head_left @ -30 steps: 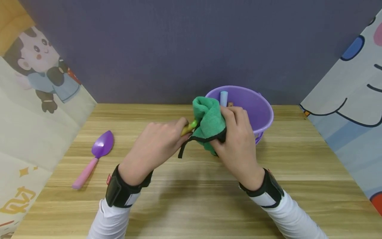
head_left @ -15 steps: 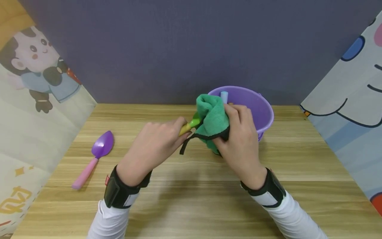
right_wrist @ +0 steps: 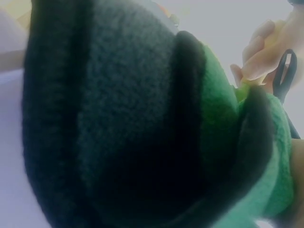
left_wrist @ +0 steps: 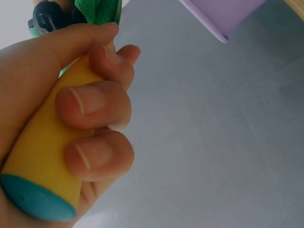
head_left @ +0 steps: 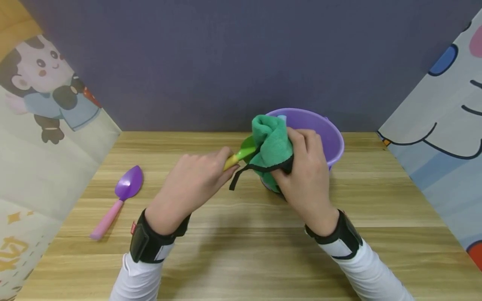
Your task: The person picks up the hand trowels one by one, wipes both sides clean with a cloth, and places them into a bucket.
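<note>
My left hand (head_left: 196,177) grips a toy trowel (head_left: 231,161) with a yellow handle and a green blade. In the left wrist view, its fingers curl round the yellow handle (left_wrist: 50,147), which ends in a teal cap. A green cloth (head_left: 274,146) with black edging and a loop covers part of the blade. My right hand (head_left: 308,177) holds this cloth bunched against the blade, in front of the bucket. The cloth (right_wrist: 133,95) fills most of the right wrist view and hides the right fingers there.
A purple bucket (head_left: 331,138) stands behind the right hand near the back wall, with a light blue item (head_left: 282,118) poking up inside. At the left lies a purple trowel (head_left: 129,184) with a pink handle on the wooden table (head_left: 241,255). Printed sheets flank both sides.
The right hand and the cloth have shifted slightly right and away from me. More of the green blade shows between the left hand and the cloth. The purple trowel stays put.
</note>
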The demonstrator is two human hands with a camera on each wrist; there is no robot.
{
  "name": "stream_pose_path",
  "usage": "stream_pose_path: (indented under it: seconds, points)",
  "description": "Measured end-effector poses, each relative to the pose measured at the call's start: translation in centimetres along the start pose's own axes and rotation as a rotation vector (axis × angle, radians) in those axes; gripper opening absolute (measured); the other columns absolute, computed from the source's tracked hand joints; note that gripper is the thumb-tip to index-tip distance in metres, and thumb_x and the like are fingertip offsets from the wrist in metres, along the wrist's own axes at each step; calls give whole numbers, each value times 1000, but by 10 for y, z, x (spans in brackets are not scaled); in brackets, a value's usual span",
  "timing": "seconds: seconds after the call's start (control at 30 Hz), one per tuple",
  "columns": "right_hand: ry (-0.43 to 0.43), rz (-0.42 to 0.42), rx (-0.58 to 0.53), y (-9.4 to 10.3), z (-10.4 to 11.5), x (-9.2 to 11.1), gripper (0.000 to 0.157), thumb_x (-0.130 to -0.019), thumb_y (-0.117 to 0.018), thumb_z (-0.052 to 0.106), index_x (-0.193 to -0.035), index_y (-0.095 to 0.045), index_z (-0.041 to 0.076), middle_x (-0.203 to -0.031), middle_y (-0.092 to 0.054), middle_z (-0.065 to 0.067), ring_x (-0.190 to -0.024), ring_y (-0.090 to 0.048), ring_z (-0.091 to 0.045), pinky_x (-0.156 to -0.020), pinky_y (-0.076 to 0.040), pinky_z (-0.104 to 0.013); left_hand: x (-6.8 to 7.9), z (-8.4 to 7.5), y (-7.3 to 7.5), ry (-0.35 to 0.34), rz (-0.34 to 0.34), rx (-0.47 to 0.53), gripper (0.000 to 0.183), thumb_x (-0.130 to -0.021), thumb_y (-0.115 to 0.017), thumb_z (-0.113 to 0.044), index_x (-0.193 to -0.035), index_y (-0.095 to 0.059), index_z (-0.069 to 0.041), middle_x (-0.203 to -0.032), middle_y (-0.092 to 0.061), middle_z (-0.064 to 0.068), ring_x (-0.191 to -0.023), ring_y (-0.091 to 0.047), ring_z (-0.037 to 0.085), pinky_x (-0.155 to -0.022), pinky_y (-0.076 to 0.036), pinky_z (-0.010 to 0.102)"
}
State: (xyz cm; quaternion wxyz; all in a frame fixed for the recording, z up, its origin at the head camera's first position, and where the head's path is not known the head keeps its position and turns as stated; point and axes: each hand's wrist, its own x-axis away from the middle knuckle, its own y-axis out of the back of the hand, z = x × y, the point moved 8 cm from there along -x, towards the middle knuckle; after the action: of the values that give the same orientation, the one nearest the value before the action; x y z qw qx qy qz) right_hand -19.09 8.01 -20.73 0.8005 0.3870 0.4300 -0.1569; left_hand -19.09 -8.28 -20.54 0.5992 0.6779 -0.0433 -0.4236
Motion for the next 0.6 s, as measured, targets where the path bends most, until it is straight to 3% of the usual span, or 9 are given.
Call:
stream_pose_path:
  seconds: [0.6]
  points:
    - [-8, -51, -8, 9, -6, -3, 55, -73, -79, 11, -119, -56, -8, -104, -53, -29, -101, -50, -40, -91, -44, -54, 0, 0, 2, 3, -17, -1, 20, -91, -64, -24, -85, -56, -6, -54, -40, -3, -41, -37, 14, -34, -33, 33]
